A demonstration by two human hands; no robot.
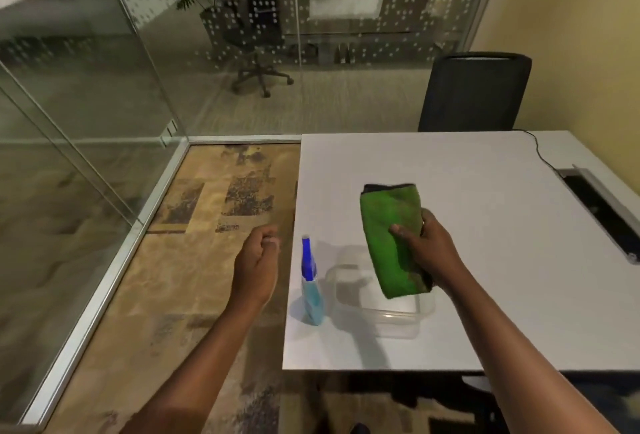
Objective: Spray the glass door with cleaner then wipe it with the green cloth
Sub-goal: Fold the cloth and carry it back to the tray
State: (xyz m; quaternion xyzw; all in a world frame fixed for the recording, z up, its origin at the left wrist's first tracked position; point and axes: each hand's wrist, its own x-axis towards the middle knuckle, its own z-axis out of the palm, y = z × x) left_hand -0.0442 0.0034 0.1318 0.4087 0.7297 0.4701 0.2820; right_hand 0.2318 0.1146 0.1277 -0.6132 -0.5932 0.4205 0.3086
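R hand (pixel 424 246) clamped on the folded green cloth (pixel 391 236), thumb on top, fingers wrapped round its right edge; cloth is lifted above a clear plastic container (pixel 384 319) on the white desk (pixel 485 260), its lower end covering part of the container's far rim. A dark layer shows at the cloth's top and bottom edges, hard to tell if it's a second cloth or the underside.

L hand (pixel 258 260) hovers off the desk's left edge over the patterned floor (pixel 194 260), fingers curled in loosely together, holding nothing; fingertips blurred.

Spray bottle (pixel 310 286) stands upright nr the desk's left edge, just beside the container, between the two hands; blue nozzle, pale blue body, untouched.

Glass door (pixel 79 94) and glass walls run along the left and back; which pane is the door is prob. the left one, not certain. Black chair (pixel 474 90) at the desk's far side, lower part hidden by the desk. A cable (pixel 538 149) runs to a slot (pixel 602 212) in the desk, cut off at the right edge.
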